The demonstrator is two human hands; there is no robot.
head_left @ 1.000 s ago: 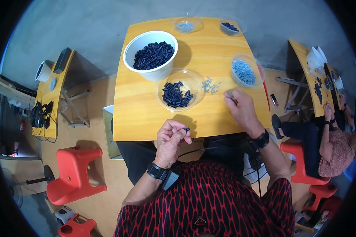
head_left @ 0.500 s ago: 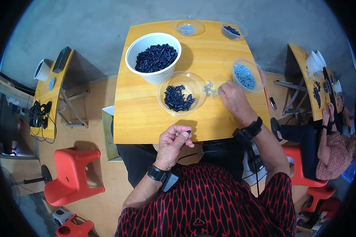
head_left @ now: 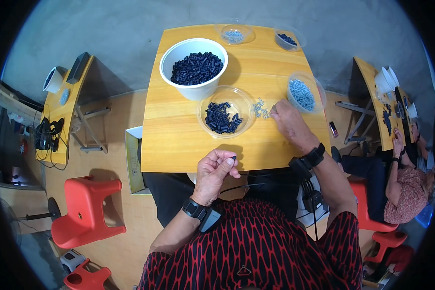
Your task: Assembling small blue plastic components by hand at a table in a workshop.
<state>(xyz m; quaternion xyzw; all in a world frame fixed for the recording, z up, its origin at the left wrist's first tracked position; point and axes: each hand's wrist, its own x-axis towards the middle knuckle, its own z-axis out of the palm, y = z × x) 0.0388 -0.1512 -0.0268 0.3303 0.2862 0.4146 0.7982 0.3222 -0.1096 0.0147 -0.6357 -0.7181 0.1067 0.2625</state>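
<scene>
My left hand (head_left: pixel 212 178) is closed just past the table's near edge, pinching a small black plastic piece (head_left: pixel 234 158) between thumb and forefinger. Farther right, my right hand (head_left: pixel 292 124) reaches over the table with its fingertips pressed together. They are beside a small loose heap of silver screws (head_left: pixel 260 110); whatever they pinch is hidden. Between my hands and the back stands a clear bowl (head_left: pixel 249 126) with black plastic pieces (head_left: pixel 221 119) in it. A clear tub of silver screws (head_left: pixel 302 95) sits just beyond my right hand.
A large white bucket (head_left: pixel 194 90) full of black pieces stands at the left of the table (head_left: pixel 171 150). Two smaller clear bowls (head_left: pixel 234 37) (head_left: pixel 287 40) line the far edge. Red stools (head_left: pixel 89 212) flank me, and a person (head_left: pixel 406 191) works at a table on the right.
The view has shifted slightly, moving the table a little to the right in the picture. Both hands keep nearly the same pose, the right one still at the loose screws.
</scene>
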